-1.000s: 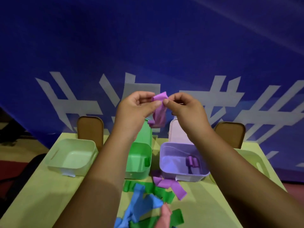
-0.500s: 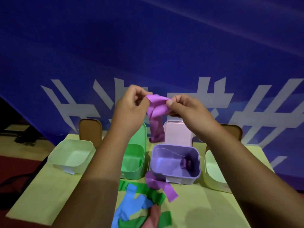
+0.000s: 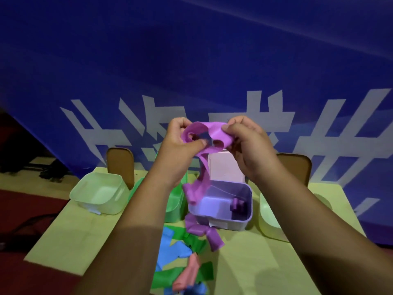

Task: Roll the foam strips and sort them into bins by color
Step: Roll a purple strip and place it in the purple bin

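Note:
A purple foam strip (image 3: 205, 133) is raised in front of me, twisted into loose loops, its tail hanging down toward the bins. My left hand (image 3: 180, 147) pinches its left part and my right hand (image 3: 246, 143) pinches its right end. Below stands the purple bin (image 3: 244, 222) with a rolled purple strip (image 3: 237, 204) inside. Left of it is the green bin (image 3: 175, 207), partly hidden by my left arm. Loose strips lie on the table: purple (image 3: 204, 233), green (image 3: 191, 239), blue (image 3: 170, 250) and pink (image 3: 188, 273).
A pale green bin (image 3: 100, 194) stands at the table's left, another pale bin (image 3: 268, 220) at the right behind my right arm. A pink lid (image 3: 223, 169) leans behind the purple bin. Two brown chair backs (image 3: 120, 162) and a blue banner are beyond the yellow-green table (image 3: 70, 235).
The purple strip has come unrolled from a small tight bundle into wide loops with a longer hanging tail. Both hands have stayed raised and moved a little apart. The view has shifted slightly.

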`<state>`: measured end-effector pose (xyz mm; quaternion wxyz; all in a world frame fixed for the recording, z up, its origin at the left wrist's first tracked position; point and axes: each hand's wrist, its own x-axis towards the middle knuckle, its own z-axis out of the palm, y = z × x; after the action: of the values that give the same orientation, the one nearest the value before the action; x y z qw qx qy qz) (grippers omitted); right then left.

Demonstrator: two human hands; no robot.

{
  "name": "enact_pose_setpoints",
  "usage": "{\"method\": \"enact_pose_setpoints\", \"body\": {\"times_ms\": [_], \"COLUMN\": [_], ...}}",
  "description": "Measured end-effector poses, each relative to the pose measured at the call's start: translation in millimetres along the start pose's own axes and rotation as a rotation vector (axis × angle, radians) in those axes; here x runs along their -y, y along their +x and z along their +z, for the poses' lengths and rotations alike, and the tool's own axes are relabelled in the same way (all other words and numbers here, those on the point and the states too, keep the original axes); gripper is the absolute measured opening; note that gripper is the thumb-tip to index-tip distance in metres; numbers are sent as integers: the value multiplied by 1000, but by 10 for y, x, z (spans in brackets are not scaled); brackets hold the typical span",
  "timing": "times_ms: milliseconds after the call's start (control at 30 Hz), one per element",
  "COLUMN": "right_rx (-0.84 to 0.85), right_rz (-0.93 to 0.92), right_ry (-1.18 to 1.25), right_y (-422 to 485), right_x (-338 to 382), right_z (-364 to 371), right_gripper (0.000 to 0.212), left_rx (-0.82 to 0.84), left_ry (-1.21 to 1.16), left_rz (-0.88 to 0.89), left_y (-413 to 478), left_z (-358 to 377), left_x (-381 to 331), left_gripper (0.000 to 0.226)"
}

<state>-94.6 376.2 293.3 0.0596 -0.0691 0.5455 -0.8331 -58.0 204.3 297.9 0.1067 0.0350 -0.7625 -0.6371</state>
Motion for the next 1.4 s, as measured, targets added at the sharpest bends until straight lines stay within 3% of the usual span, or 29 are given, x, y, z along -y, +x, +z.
{"method": "enact_pose_setpoints", "body": {"times_ms": [133,233,300,367,467,500,567,633,767,867,933,1000,1100,1200,1333,1400], "right_rx": [-16,-47,-54,-11,105,141,216,308,419,429,413,376,329,376,394,387], "right_rz": [27,-12,-14,15,53,75,128,193,281,304,269,222,182,149,143,143], "right_ry": [-17,-323,-583,-708,-760,-810,-923,-1000,-1250,-1385,-1356,-1263,-938,-624,-389,-358], "right_y": [13,79,125,161,199,207,216,218,307,392,431,446,467,507,563,568], "right_x": [9,-3,-31,-87,-189,-210,-218,-205,-245,-295,-312,-307,-301,-344,-421,-437], "right_z": [-29,-73,-73,-33,53,84,144,185,197,177,210,262,284,279,297,300], "right_gripper": [6,9,14,15,23,31,48,60,90,96,91,81,56,40,30,26], "left_rx": [90,26,-81,-176,-157,-122,-56,-33,-17,53,87,126,300,493,663,700], "left_ry": [348,716,768,485,-211,-342,-366,-152,661,1058,1082,913,637,466,135,1], "left_rz": [89,205,167,-4,-257,-283,-268,-203,-42,-59,-80,-106,-124,-155,-168,-141], "left_y": [66,175,254,299,343,334,334,364,499,565,616,649,667,646,568,557], "left_z": [-147,-301,-418,-498,-507,-495,-526,-635,-977,-1146,-1185,-1181,-1202,-1225,-1155,-1088], "left_x": [70,179,276,335,298,279,292,332,406,376,405,458,521,584,643,626], "left_gripper": [45,42,42,36,29,28,30,33,10,5,4,5,18,14,51,56]}}
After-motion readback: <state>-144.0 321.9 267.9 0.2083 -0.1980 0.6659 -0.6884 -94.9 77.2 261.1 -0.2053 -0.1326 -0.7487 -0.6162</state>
